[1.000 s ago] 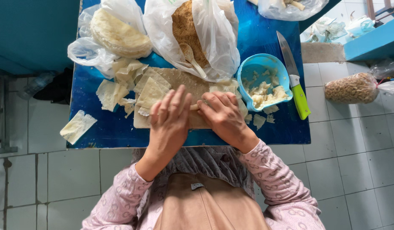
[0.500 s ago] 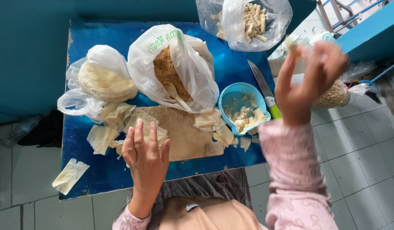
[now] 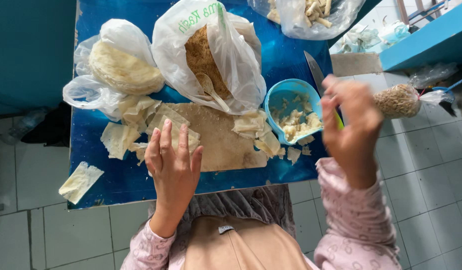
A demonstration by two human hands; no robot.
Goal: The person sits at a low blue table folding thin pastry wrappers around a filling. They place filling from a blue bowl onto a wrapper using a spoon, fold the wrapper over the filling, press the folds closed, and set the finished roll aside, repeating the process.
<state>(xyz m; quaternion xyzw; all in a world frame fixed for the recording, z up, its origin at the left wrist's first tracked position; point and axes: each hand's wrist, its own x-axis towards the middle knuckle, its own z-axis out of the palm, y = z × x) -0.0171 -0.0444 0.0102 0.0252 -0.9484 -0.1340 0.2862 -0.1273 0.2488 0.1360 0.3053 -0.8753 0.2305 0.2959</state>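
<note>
White floor tiles run under a blue table [image 3: 291, 60] set against teal walls. My left hand [image 3: 173, 162] lies flat, fingers spread and gripping nothing, its fingertips on the pale pastry sheets [image 3: 168, 127] stacked at the left end of the wooden cutting board [image 3: 223, 142]. My right hand [image 3: 352, 125] is lifted off the table and blurred — fingers loosely curled, and I cannot tell whether they pinch anything. It hangs just beside the light blue bowl [image 3: 291, 95] of filling, in front of the knife [image 3: 315, 72]. Beyond the board sits a plastic bag of brown crumbs [image 3: 203, 55] with a spoon [image 3: 211, 90] in it — a bag of round wrappers [image 3: 123, 70] to its left.
</note>
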